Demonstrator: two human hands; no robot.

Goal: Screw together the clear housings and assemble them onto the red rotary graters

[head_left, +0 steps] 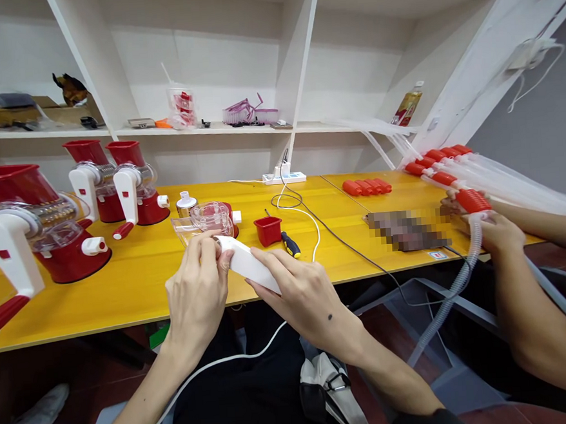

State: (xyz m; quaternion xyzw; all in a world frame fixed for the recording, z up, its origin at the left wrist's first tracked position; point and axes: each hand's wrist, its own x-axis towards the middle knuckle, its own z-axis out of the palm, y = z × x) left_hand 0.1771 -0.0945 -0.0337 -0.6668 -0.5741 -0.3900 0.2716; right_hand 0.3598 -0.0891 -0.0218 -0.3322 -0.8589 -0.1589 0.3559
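The white handle (pixel 248 269) lies slantwise between both hands: left hand (pixel 196 295) fingers pinch its upper end, right hand (pixel 303 294) fingers clamp its lower end.

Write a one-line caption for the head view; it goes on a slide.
Both hands, left hand and right hand, hold a white handle over a yellow table beside red graters.

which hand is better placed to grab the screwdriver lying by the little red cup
Likely the right hand: the screwdriver lies just beyond its fingers, beside the red cup. The left hand sits farther off, pinching the white handle.
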